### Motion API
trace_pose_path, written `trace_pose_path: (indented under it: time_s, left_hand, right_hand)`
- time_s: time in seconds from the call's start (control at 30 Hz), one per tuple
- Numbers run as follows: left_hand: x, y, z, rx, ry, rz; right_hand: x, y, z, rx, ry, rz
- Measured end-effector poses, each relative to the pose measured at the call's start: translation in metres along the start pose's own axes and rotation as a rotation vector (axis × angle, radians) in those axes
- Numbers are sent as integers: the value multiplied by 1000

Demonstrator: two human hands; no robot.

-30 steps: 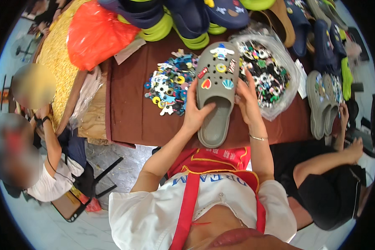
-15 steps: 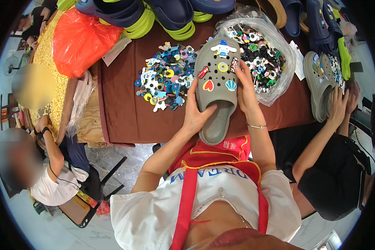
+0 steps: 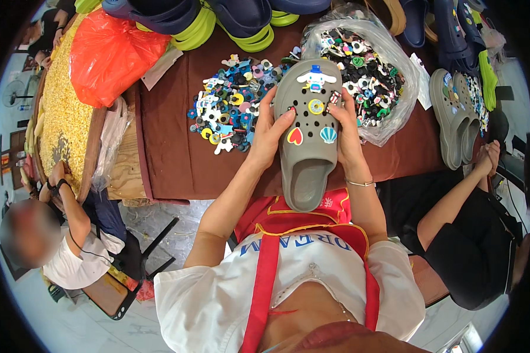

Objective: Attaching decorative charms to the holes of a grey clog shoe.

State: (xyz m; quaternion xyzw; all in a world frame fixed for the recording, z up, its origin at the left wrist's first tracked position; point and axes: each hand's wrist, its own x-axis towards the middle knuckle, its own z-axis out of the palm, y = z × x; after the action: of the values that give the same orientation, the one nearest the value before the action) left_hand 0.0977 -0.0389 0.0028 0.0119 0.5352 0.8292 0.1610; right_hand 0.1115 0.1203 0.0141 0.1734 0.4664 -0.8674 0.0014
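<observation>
A stall or shop selling footwear: clogs (image 3: 241, 17) are lining the brown desk (image 3: 176, 159), beside heaps of shoe charms (image 3: 229, 106).

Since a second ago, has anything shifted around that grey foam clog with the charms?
No real change. Both hands, left hand and right hand, keep gripping the grey foam clog by its sides above the brown table. The loose charm pile and clear charm bag stayed put.

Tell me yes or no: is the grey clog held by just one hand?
No, the left hand grips one side of the grey clog and the right hand grips the other.
</observation>
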Motion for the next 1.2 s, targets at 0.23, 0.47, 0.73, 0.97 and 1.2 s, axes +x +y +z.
trace_pose_path:
  time_s: [0.23, 0.47, 0.73, 0.97, 1.2]
  left_hand:
    - [-6, -9, -1, 141, 100, 118]
    - [-10, 0, -14, 679, 155, 375]
    - [-9, 3, -4, 797, 141, 426]
    - [-8, 8, 0, 780, 155, 459]
    - [-8, 8, -3, 746, 164, 483]
  right_hand:
    - [12, 3, -5, -14, 0, -28]
    - [11, 2, -8, 54, 105, -58]
    - [12, 6, -16, 50, 110, -92]
    - [9, 8, -9, 85, 141, -89]
    - [8, 9, -5, 75, 135, -110]
